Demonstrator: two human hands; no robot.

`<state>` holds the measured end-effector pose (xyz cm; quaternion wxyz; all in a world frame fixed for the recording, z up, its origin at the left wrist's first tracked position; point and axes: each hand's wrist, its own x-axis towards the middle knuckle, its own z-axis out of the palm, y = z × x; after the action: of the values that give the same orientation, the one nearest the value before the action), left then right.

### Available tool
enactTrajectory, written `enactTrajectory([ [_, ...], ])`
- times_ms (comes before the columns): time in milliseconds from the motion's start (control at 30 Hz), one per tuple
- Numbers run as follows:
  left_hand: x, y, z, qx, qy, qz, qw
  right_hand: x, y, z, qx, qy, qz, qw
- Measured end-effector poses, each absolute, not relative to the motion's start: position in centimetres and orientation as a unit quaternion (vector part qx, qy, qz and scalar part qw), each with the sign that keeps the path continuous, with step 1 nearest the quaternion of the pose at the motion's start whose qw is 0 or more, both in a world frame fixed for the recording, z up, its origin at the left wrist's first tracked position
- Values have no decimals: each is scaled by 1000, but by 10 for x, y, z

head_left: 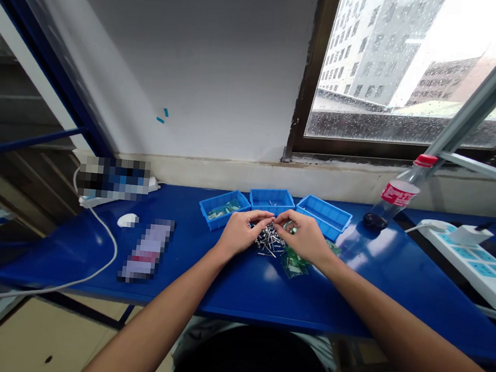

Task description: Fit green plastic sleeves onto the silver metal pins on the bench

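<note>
My left hand (pixel 240 231) and my right hand (pixel 304 236) meet fingertip to fingertip above a pile of small silvery metal pieces (pixel 270 244) on the blue table. Fingers of both hands are pinched; whatever is between them is too small to make out. Green-tinted clear bags (pixel 295 265) lie beneath and beside my right hand. Behind the hands stand three blue trays: the left one (pixel 213 224) holds small greenish packets, the middle one (pixel 272 199) has a few thin pieces, and the right one (pixel 324 217) shows its bare bottom.
A bottle with a red cap (pixel 399 192) leans at the back right, near a white power strip (pixel 473 263). On the left are a blurred flat object (pixel 147 250), a white oval item (pixel 128 220) and a cable (pixel 112 255). The table's front edge (pixel 261 320) is close to my body.
</note>
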<state>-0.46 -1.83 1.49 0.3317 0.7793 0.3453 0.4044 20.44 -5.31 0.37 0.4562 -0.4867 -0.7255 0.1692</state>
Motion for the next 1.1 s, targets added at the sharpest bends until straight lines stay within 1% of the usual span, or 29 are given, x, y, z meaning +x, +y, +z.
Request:
enactTrajectory([
  [67, -5, -20, 15, 782, 335, 399, 342, 205, -52, 2, -490, -724, 181, 450],
  [167, -4, -20, 14, 785, 314, 401, 352, 204, -51, 1, -472, -741, 167, 448],
  [267, -4, -20, 14, 799, 324, 398, 313, 204, -52, 2, -468, -745, 148, 452],
  [333, -4, -21, 15, 806, 347, 373, 301, 204, -53, 3, -484, -729, 145, 462],
  [433, -4, -23, 17, 806, 347, 338, 338, 204, -54, 5, -504, -714, 131, 467],
  [500, -4, -23, 17, 808, 333, 340, 347, 203, -54, 5, -504, -717, 123, 465],
  [700, -4, -17, 10, 800, 338, 379, 318, 204, -52, 3, -494, -731, 151, 445],
  [800, -5, -14, 7, 794, 328, 399, 321, 205, -52, 4, -489, -744, 152, 429],
  [1033, -4, -18, 10, 782, 333, 395, 348, 202, -55, 7, -490, -718, 202, 451],
  [1100, -4, -20, 10, 794, 328, 379, 344, 202, -56, 7, -489, -724, 201, 443],
])
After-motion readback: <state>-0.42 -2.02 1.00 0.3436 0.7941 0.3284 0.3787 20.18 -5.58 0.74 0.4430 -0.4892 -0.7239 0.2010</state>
